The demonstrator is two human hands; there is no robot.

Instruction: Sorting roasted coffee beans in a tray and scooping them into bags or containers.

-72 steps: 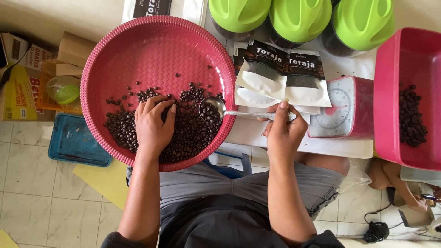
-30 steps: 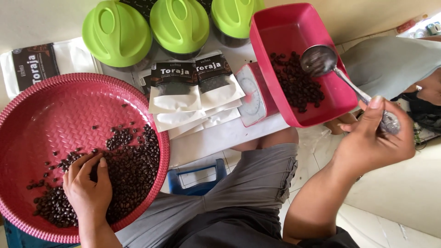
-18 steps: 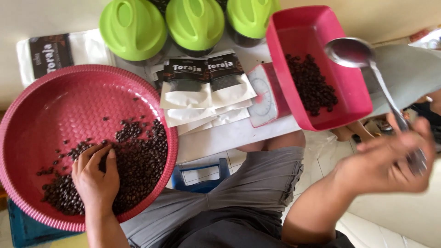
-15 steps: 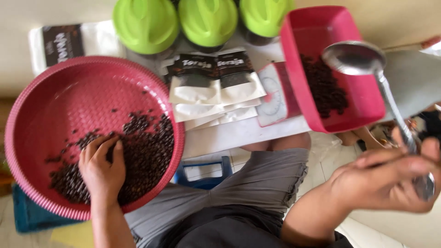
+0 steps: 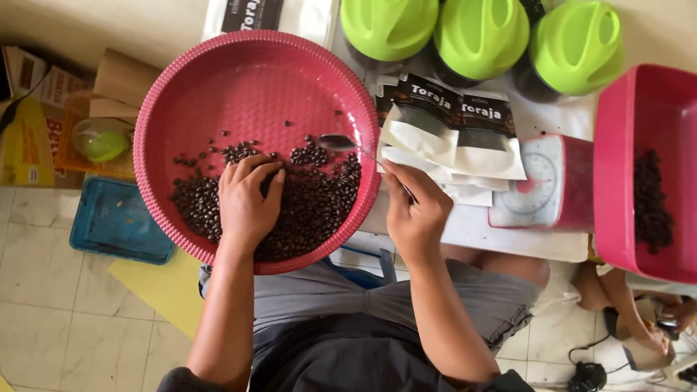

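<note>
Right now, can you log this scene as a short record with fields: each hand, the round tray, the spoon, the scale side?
left hand: palm down on the coffee beans in the round pink tray
right hand: gripping the handle of a metal spoon
spoon: bowl over the beans near the tray's right edge
beans: piled in the tray's near half, far half mostly bare
pouches: fanned on the table beside the tray
scale: right of the pouches
pink tub: holds a smaller heap of beans
green lids: three in a row behind
</note>
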